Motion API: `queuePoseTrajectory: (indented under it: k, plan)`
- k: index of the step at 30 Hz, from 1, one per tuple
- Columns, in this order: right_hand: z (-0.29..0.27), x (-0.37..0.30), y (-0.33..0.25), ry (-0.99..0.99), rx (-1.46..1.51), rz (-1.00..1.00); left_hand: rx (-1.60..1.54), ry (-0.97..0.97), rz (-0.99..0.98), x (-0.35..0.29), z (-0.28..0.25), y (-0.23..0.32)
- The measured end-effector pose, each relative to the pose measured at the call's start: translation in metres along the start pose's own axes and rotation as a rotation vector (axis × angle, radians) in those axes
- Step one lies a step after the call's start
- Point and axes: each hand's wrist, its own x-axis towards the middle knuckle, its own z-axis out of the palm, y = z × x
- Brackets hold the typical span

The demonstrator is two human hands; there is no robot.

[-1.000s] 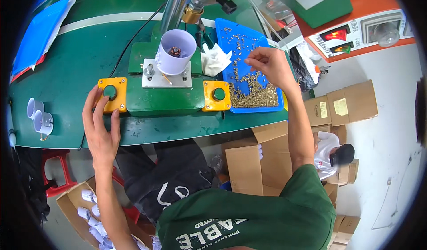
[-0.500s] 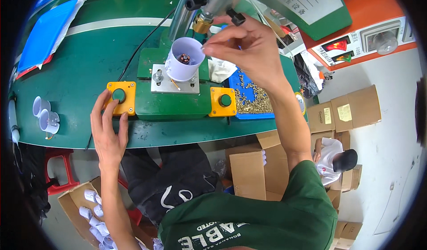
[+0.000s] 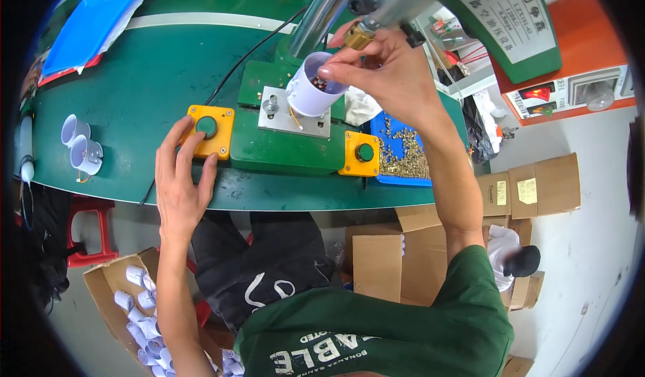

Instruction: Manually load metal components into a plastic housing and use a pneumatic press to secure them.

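Observation:
A white plastic cup (image 3: pixel 306 100) stands on the metal plate (image 3: pixel 293 128) of a green press, with a small copper-coloured motor part (image 3: pixel 318 83) inside. My right hand (image 3: pixel 403 78) reaches over its rim, thumb and fingertips pinched together in the mouth; whatever they hold is hidden. Just above hangs the brass tip (image 3: pixel 359 36) of the press ram. My left hand (image 3: pixel 183 179) has its fingers spread, the tips resting on the left yellow button box (image 3: pixel 222 150) beside its green button (image 3: pixel 206 128).
Brass pieces fill a blue tray (image 3: pixel 401 181) beside the right yellow button box (image 3: pixel 361 167). Two white cups (image 3: pixel 86 155) stand at the table's left. Blue trays (image 3: pixel 94 24) lie far left. Cardboard boxes (image 3: pixel 377 264) and a box of white cups (image 3: pixel 107 286) sit below; another person (image 3: pixel 504 256) is at right.
My right hand has lowered from beside the cup's rim to its mouth, fingertips now inside. My left hand stays at the left button box. The whole view has shifted slightly.

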Motion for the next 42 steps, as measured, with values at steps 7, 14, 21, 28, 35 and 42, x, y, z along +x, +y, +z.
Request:
queuePoseTrajectory:
  k: [7,14,21,28,35,42]
  plan:
    - [-0.001,-0.002,0.002,-0.035,0.036,-0.02,0.0,0.012,0.003,0.0,0.002,-0.001]
    - [-0.002,-0.002,0.001,0.0,0.01,0.016,0.008,0.016,0.015,0.0,0.001,-0.001]
    - [-0.003,-0.001,-0.008,-0.106,-0.122,-0.003,-0.002,0.015,0.006,0.0,0.0,-0.001]
    - [-0.006,0.008,-0.004,-0.127,-0.264,-0.152,0.011,0.001,0.017,0.001,0.001,0.001]
    - [-0.014,-0.001,-0.001,-0.058,-0.216,-0.084,-0.011,-0.025,-0.001,-0.001,0.001,0.0]
    - [-0.01,-0.046,0.011,0.006,0.39,-0.036,0.001,-0.017,0.01,0.001,0.001,0.0]
